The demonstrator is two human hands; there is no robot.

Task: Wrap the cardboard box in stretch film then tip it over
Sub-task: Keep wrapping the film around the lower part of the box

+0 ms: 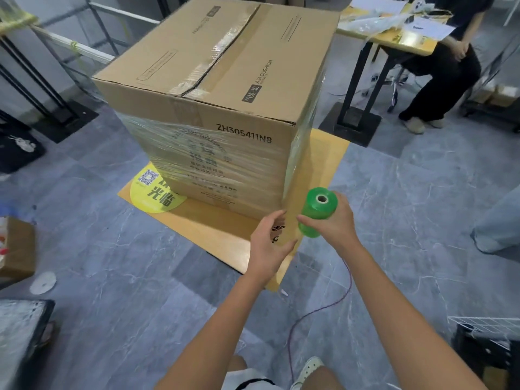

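Observation:
A large cardboard box (225,60) stands upright on a flat cardboard sheet (216,229) on the floor. Clear stretch film (197,161) covers its lower and middle sides; the top band of the near face is bare. My right hand (334,223) grips a green roll of stretch film (316,211) near the box's near right corner. A sheet of film runs from the roll up to that corner. My left hand (267,240) is just left of the roll, fingers spread and loosely curved at the stretched film; whether it touches the film I cannot tell.
A person in black (444,74) sits at a yellow table (388,38) at the back right. Black metal frames (56,108) stand at the back left. A small box (17,246) lies left, a wire basket (486,333) right. A thin cable (318,311) crosses the grey floor.

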